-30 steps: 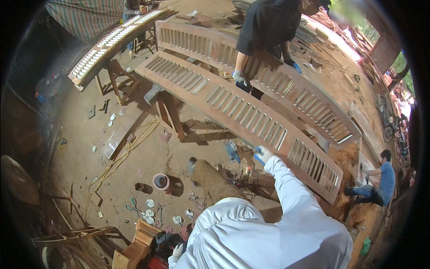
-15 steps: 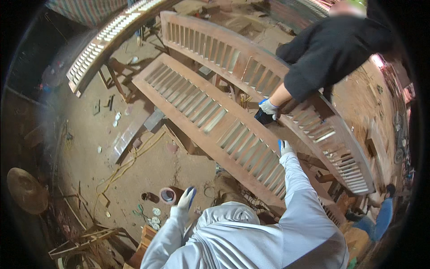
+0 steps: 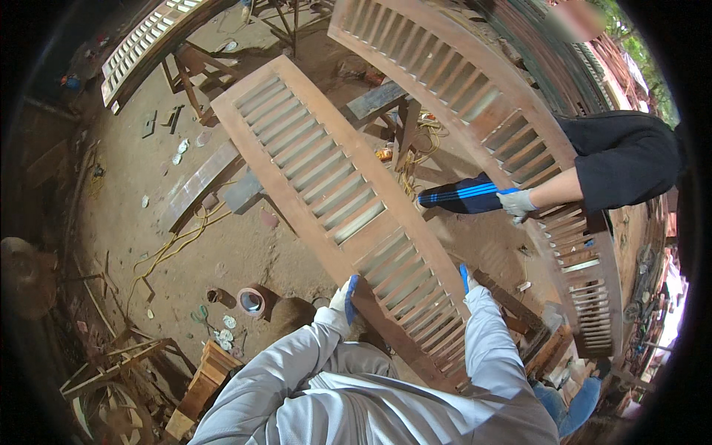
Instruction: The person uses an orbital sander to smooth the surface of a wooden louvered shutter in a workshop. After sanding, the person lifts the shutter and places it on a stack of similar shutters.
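A left hand [image 3: 343,300] at 6 o'clock and a right hand [image 3: 470,280] at 4, both gloved in white and blue, rest apart at opposite long edges of a louvered wooden panel [image 3: 371,239]; how firmly they grip cannot be told. The panel slants from 11 o'clock to 5, while at 3 a co-worker's gloved hand [image 3: 517,204] touches a second louvered panel [image 3: 495,116]
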The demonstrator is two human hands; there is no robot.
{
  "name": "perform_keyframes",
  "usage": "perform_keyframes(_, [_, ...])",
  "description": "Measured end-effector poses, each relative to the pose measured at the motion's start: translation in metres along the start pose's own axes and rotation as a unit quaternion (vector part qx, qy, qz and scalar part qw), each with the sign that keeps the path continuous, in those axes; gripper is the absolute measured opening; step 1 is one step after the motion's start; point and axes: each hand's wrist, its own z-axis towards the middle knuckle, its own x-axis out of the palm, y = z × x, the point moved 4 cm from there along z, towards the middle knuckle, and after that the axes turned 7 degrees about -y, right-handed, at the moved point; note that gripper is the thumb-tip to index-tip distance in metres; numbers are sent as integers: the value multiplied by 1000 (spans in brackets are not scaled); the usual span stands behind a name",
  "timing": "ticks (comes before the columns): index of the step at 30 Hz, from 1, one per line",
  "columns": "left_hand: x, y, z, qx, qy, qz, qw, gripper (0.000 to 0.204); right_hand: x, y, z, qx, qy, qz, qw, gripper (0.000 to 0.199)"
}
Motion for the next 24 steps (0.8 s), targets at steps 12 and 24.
perform_keyframes(12, [-23, -19, -9, 0, -48, 16, 999, 53, -22, 56, -53, 33, 97, -117, 988, 58])
perform_keyframes(24, [57, -147, -202, -62, 65, 121, 989, 49, 23, 23, -30, 15, 46, 37, 998, 51])
